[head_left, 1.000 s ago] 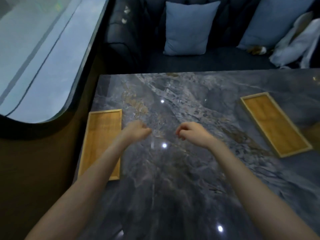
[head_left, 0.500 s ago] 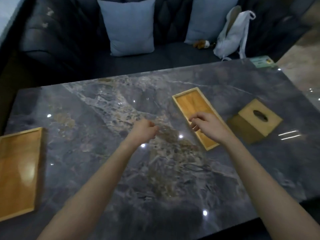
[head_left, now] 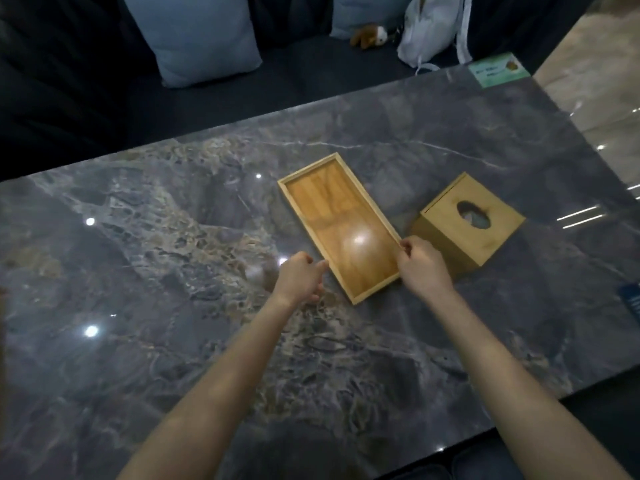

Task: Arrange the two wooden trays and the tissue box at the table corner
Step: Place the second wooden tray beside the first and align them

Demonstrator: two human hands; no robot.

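Observation:
One wooden tray [head_left: 337, 223] lies at an angle on the dark marble table [head_left: 156, 306], near its middle. A wooden tissue box [head_left: 467, 223] with an oval slot on top stands just right of the tray, close to its right rim. My left hand [head_left: 300, 280] is at the tray's near left rim, fingers loosely curled, fingertips touching the wood. My right hand [head_left: 422, 263] is at the near right rim, between tray and tissue box, with thumb and fingers pinched on the edge. The second tray is out of view.
A dark sofa runs behind the table with a blue cushion [head_left: 194, 36], a small plush toy [head_left: 369, 34] and a white bag [head_left: 431, 26]. A green card [head_left: 498, 69] lies at the far right corner. A dark blue item [head_left: 632, 301] shows at the right edge.
The view has swung right, so the left tray has left the frame and the tissue box is fully seen. Both hands moved forward to the sides of the middle tray.

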